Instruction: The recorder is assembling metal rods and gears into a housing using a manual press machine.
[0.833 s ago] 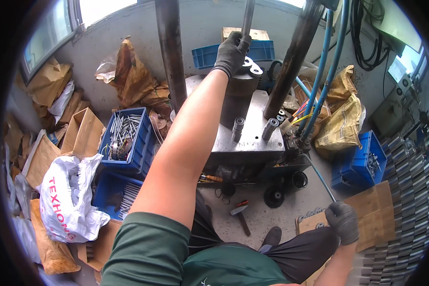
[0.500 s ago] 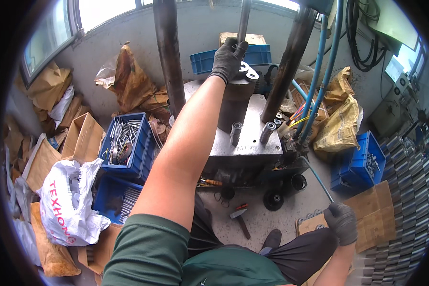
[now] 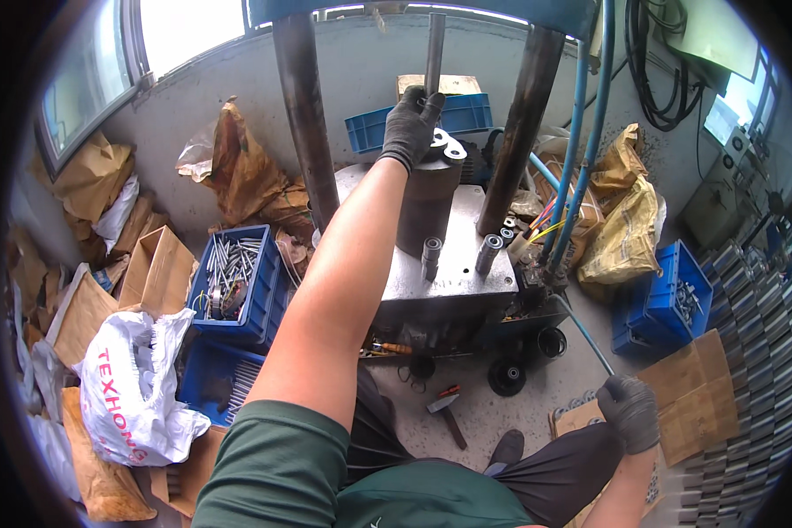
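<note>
My left hand (image 3: pixel 410 128), in a dark grey glove, reaches up to the press and closes round the lower part of an upright metal rod (image 3: pixel 436 55). Just right of its fingers, a pale metal link plate with two holes (image 3: pixel 450 146) rests on top of a thick dark cylinder (image 3: pixel 426 208). That cylinder stands on the press's steel bed (image 3: pixel 387 280), with two short metal posts in front. My right hand (image 3: pixel 629 414), gloved too, is wrapped round the end of a long thin lever (image 3: pixel 585 336) low on the right. The rod's foot is hidden by my left hand.
Dark columns (image 3: pixel 306 114) flank the cylinder, with blue hoses (image 3: pixel 581 141) on the right. Blue crates (image 3: pixel 264 304) of metal rods stand left, near a white sack (image 3: pixel 136 387). A hammer (image 3: pixel 449 421) lies on the floor; another blue crate (image 3: pixel 647 304) is at right.
The view has tilted slightly upward, so more of the blue crossbeam and the rod's top end show. Both hands keep their grips; the lever looks nearly unchanged.
</note>
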The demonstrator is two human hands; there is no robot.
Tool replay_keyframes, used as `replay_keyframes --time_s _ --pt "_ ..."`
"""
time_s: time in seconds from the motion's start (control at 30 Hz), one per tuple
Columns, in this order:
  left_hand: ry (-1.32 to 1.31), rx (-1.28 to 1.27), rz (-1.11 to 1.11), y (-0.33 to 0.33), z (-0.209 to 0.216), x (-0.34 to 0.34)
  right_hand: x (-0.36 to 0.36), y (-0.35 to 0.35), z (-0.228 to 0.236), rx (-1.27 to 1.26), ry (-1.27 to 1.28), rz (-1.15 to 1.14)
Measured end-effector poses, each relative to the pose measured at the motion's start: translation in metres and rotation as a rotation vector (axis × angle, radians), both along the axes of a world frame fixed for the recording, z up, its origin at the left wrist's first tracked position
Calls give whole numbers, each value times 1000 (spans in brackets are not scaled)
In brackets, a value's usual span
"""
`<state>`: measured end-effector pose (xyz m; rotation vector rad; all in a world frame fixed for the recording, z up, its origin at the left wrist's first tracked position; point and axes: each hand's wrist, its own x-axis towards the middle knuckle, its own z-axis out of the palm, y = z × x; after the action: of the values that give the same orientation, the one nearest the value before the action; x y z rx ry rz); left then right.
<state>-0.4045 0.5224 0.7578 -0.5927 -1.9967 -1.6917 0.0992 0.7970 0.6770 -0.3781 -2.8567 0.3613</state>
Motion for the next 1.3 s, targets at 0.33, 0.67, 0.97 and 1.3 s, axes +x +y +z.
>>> replay_keyframes --time_s 0.33,0.67,0.97,1.3 --pt "110 -98 71 2 -4 0 2 3 1 -24 -5 7" --pt "65 -148 55 -4 -5 -3 -26 33 23 -205 -77 75" --pt "129 -102 49 -3 -5 0 -35 44 31 -307 -183 126" --pt "113 -161 76 -5 -5 -2 -44 56 26 -243 49 172"
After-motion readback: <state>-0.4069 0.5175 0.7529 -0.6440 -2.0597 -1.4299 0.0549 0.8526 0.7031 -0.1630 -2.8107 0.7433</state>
